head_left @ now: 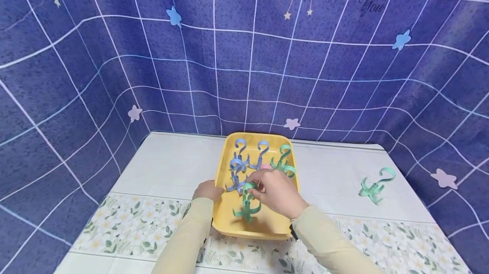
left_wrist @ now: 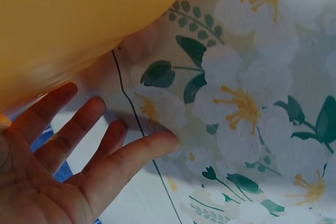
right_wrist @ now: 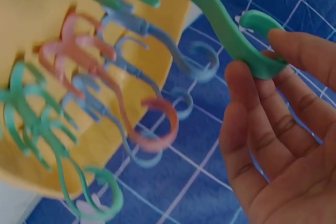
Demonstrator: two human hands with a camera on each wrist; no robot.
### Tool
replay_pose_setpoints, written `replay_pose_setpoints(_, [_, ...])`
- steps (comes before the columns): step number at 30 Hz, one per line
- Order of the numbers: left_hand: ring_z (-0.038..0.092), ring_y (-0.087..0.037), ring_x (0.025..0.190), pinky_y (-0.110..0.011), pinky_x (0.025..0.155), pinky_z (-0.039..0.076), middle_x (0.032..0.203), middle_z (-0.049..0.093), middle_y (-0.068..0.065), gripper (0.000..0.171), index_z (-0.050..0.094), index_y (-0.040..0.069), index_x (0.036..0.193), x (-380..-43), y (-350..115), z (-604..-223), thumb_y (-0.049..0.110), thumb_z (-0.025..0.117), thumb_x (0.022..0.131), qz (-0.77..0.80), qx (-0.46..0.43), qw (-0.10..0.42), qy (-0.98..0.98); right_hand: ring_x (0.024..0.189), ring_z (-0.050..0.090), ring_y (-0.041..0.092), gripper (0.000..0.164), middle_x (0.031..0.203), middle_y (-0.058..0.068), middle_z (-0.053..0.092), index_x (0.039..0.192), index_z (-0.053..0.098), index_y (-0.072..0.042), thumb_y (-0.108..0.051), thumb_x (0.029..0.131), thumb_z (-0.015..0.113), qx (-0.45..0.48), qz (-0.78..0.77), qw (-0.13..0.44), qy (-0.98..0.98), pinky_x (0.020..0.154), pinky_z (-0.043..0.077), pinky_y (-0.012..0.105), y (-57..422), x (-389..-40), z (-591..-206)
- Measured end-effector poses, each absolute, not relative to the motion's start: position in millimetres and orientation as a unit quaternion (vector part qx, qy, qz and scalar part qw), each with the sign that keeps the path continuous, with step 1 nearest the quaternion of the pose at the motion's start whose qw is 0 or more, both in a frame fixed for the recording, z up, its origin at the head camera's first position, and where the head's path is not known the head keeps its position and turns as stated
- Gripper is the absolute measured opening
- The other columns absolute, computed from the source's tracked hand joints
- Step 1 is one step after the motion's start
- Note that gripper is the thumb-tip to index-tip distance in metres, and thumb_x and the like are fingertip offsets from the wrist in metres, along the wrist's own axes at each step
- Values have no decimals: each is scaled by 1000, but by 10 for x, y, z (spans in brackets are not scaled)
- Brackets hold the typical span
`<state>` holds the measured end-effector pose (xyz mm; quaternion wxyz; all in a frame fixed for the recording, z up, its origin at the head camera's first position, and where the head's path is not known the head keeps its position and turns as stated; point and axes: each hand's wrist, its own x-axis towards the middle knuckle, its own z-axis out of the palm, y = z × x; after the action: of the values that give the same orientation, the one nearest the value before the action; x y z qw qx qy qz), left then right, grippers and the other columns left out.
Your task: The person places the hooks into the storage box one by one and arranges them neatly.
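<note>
My right hand (head_left: 280, 193) pinches a green multi-claw hanging hook (head_left: 247, 210) by its curved top, over the near part of a yellow tray (head_left: 225, 213). In the right wrist view, thumb and fingers close round the curl of that hook (right_wrist: 226, 24), claws pointing away. Beside the tray's left wall is my left hand (head_left: 208, 191); the left wrist view shows its fingers (left_wrist: 68, 145) spread and relaxed, holding nothing. Farther back in the tray stand several blue hooks (head_left: 237, 180), a pink hook (right_wrist: 79, 51) partly hidden by my right hand in the head view, and green hooks (head_left: 282, 165).
Another green hook (head_left: 371, 191) lies on the white table (head_left: 328, 172), well to the right of the tray. A floral strip (head_left: 133, 218) crosses the table's near part. Blue gridded curtain cloth (head_left: 237, 74) with stars hangs behind and on both sides.
</note>
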<state>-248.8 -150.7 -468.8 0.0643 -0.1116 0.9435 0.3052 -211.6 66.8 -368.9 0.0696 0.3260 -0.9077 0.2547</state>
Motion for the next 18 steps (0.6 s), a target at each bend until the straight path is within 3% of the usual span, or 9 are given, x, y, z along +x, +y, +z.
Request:
replay_pose_setpoints(11, [62, -24, 69, -41, 73, 53, 80, 68, -12, 33, 70, -5, 113, -2503, -1523, -4735, 18, 62, 92, 300, -105, 58, 947, 67, 58, 2, 16, 92, -1, 73, 102, 78, -11, -12, 86, 81, 282, 298, 30, -911, 59, 48, 22, 464, -2093, -3967])
replay_pose_setpoints(18, [61, -24, 69, -41, 72, 53, 82, 69, -12, 33, 70, -5, 114, -2526, -1527, -4769, 18, 62, 93, 303, -106, 61, 945, 73, 64, 10, 25, 98, -1, 73, 110, 76, -10, -15, 86, 82, 268, 307, 23, -913, 62, 48, 23, 450, -2028, -4072])
